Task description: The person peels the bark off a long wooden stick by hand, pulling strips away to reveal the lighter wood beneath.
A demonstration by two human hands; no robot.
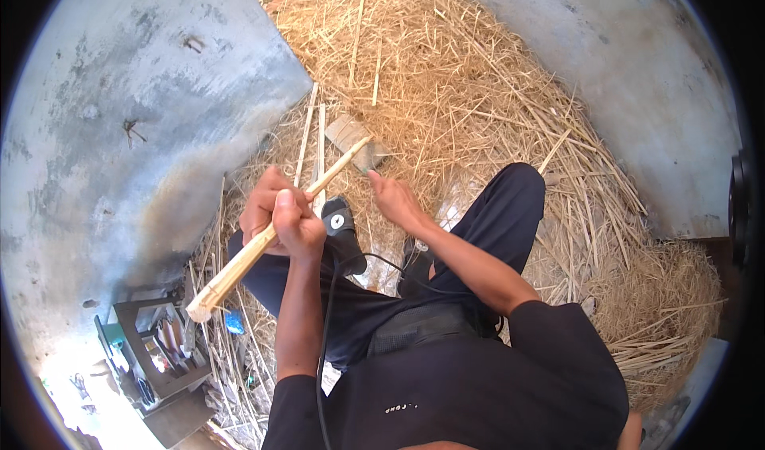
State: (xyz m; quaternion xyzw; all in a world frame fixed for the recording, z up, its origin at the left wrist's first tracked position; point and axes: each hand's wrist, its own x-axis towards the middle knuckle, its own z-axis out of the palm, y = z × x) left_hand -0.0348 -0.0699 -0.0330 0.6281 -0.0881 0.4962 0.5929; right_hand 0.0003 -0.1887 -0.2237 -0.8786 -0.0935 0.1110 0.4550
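Observation:
My left hand (280, 217) is closed round a pale, peeled stick (231, 278), which slants from its thick end at the lower left up to a thinner tip. In my right hand (397, 203) is the handle of a broad-bladed knife (346, 133). Its wide, dull blade points up and to the left, partly hidden behind the stick's thin end. Fingers cover most of the handle. Whether blade and stick touch, I cannot tell.
Shavings and straw-like strips (446, 75) cover the floor ahead and to the right, with long split strips (602, 207) among them. Blue-grey walls (151, 107) rise at both sides. A small wooden rack (155, 338) holding tools stands lower left. A black cable (325, 346) hangs across my lap.

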